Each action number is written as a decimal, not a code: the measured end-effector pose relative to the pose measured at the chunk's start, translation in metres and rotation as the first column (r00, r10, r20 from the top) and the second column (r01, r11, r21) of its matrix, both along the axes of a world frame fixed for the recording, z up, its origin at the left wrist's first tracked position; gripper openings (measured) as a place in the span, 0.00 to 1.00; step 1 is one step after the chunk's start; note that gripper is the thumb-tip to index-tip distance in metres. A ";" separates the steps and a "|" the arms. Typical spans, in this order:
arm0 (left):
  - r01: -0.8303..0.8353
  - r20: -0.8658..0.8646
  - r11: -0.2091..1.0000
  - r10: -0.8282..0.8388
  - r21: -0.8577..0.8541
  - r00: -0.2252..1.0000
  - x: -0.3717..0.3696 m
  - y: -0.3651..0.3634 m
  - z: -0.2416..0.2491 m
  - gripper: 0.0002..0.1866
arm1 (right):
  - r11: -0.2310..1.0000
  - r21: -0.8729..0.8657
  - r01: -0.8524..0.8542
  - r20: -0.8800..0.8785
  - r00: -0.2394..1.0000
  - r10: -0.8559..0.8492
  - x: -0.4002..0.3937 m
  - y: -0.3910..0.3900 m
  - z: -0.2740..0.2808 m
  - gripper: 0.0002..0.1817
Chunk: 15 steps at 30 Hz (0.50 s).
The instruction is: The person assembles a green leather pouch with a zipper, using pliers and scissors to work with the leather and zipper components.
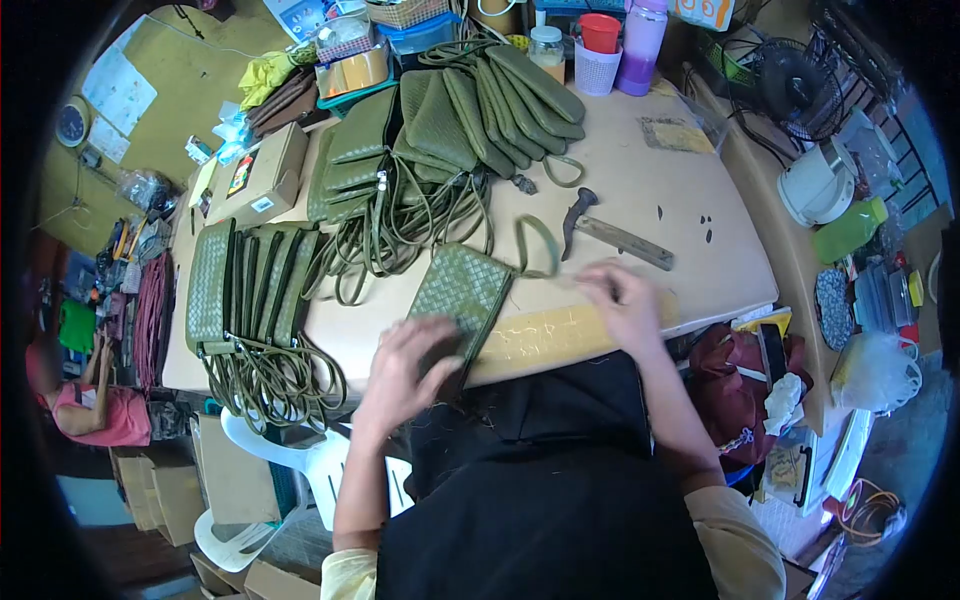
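A green woven pouch [455, 290] with a zipper edge lies slanted at the table's front. My left hand [405, 370] is on its lower end, thumb across the top; the fingertips are slightly blurred. From the pouch's upper right corner a green wrist strap [537, 245] loops out over the table. My right hand [622, 305] hovers right of the pouch, fingers pinched together and smeared; what they hold, if anything, cannot be made out. Beneath lies a worn yellowish strip [545, 332] along the table edge. Behind the right hand rests a hammer [615, 238] with a wooden handle.
Stacked green pouches [500, 105] fill the table's back, with tangled straps [375, 225] below. Another row of pouches [255, 280] stands left. A cardboard box [262, 175], a purple bottle [640, 50] and a maroon bag [735, 385] surround the workspace. A person [100, 405] is at far left.
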<state>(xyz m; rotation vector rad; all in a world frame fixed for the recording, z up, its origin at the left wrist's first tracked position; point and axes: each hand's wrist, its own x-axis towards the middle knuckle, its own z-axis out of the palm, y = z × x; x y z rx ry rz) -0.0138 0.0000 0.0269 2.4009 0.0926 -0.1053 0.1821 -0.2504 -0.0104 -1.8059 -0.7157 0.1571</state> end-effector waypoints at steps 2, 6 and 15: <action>-0.225 0.336 0.936 0.127 0.271 0.933 0.037 -0.013 -0.017 0.39 | 0.992 0.076 -0.099 0.026 0.995 0.097 -0.001 0.037 -0.009 0.11; -0.247 0.344 0.862 0.091 0.443 0.934 0.072 -0.029 -0.044 0.42 | 0.962 -0.072 -0.262 0.143 0.952 0.270 0.011 0.070 -0.019 0.14; -0.185 0.272 0.887 0.071 0.423 0.960 0.022 -0.070 -0.030 0.38 | 0.833 -0.530 -0.158 -0.109 0.987 0.118 -0.032 -0.047 0.031 0.24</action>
